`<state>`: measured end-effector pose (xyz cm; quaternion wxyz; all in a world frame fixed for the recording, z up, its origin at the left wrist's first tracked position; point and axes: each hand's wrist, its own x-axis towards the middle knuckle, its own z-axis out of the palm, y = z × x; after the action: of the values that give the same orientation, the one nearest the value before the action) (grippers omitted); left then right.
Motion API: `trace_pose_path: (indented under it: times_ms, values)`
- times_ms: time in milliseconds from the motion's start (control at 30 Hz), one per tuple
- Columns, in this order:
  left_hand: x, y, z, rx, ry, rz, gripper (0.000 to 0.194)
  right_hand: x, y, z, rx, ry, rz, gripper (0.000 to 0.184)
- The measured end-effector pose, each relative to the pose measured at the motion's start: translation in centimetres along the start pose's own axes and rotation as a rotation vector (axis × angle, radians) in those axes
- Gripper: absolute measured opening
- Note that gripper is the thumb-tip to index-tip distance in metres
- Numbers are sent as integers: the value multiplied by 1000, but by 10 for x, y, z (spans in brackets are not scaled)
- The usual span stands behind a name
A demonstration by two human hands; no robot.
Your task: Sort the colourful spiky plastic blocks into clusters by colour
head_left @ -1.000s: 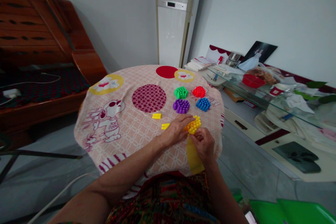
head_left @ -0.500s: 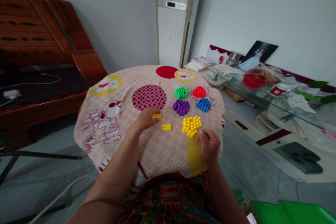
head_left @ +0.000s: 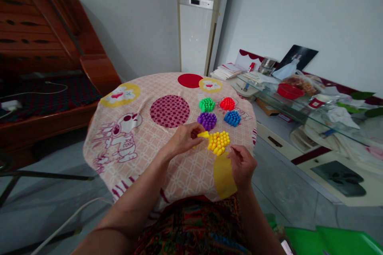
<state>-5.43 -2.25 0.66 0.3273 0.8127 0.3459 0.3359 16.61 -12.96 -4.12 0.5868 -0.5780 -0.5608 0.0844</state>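
Note:
My left hand [head_left: 184, 139] pinches a small yellow peg piece [head_left: 204, 134] and holds it against the left edge of the yellow peg cluster [head_left: 219, 142] on the round table [head_left: 125, 143]. My right hand [head_left: 243, 164] rests at the cluster's right front side, fingers curled, thumb and forefinger close together; I cannot make out anything in them. Beyond the yellow cluster lie a purple cluster [head_left: 206, 120], a green one [head_left: 206, 104], a red one [head_left: 227, 103] and a blue one [head_left: 232, 118].
The table wears a pink cartoon-print cloth. A wooden bench [head_left: 44, 59] stands to the left, a tall white appliance [head_left: 197, 20] behind. To the right, a glass-topped low cabinet [head_left: 299, 103] is crowded with papers, a red bowl and a photo. A green bin [head_left: 326, 241] sits bottom right.
My left hand reached left to the loose yellow pieces, picked one up and came back to the yellow cluster. No loose yellow piece shows on the cloth now. My right hand stayed by the cluster.

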Motion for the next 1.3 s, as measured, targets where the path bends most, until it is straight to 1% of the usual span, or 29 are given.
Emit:
trace_pose_path:
  times_ms: [133, 267, 400, 500, 567, 600, 633, 700, 767, 867, 967, 1067, 1233, 1300]
  values:
    - [-2, 15, 22, -64, -37, 107, 20, 4, -16, -1, -50, -137, -155, 19]
    - [-3, 18, 30, -178, -91, 129, 22, 7, -26, 0, -35, -242, -202, 16]
    - [-5, 20, 32, -336, -178, 96, 23, 9, -27, -3, 15, -306, -165, 7]
    - [-6, 23, 35, -407, -206, 63, 23, 9, -27, -5, 21, -380, -109, 7]
    - [-6, 24, 38, -455, -218, 39, 25, 10, -26, -7, 5, -394, -63, 7]
    - [-6, 24, 39, -482, -219, 31, 27, 11, -26, -8, -4, -389, -42, 10]
    - [-6, 23, 41, -511, -213, 28, 29, 12, -24, -9, -11, -380, -26, 18]
    - [-5, 19, 42, -553, -170, 24, 32, 14, -20, -12, -20, -356, -20, 34]
    - [-4, 14, 42, -565, -94, 15, 32, 17, -12, -16, -32, -318, -34, 39]
    - [-3, 6, 39, -551, 3, -12, 31, 18, 2, -19, -67, -236, -11, 32]
    - [-3, 1, 36, -539, 39, -37, 29, 16, 16, -17, -93, -181, 44, 29]
    - [-2, -4, 34, -463, 94, -58, 24, 14, 26, -10, -100, -160, 49, 28]
    - [1, -15, 30, -325, 220, -117, 19, 14, 29, -2, -109, -140, 8, 27]
    - [1, -19, 26, -199, 249, -137, 20, 13, 28, -2, -106, -142, -9, 28]
